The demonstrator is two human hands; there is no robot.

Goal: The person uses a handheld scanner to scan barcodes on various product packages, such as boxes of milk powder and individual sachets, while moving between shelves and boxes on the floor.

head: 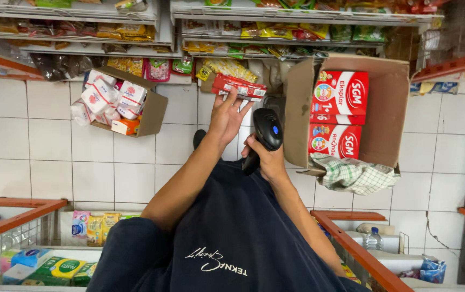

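Observation:
My left hand (226,116) is stretched forward and holds a flat red packet (239,86) by its near edge, out over the white tiled floor. Close beside it, my right hand (269,159) grips a black handheld barcode scanner (267,130), whose head sits just below and to the right of the packet. Both forearms reach out from my dark blue shirt (227,243) at the bottom of the view.
An open cardboard box (389,108) on the right holds red cartons (340,92), with a checked cloth (354,174) on its flap. A smaller box (154,111) of white packets lies to the left. Stocked shelves (297,16) run ahead, and orange-edged racks (16,216) stand on both sides.

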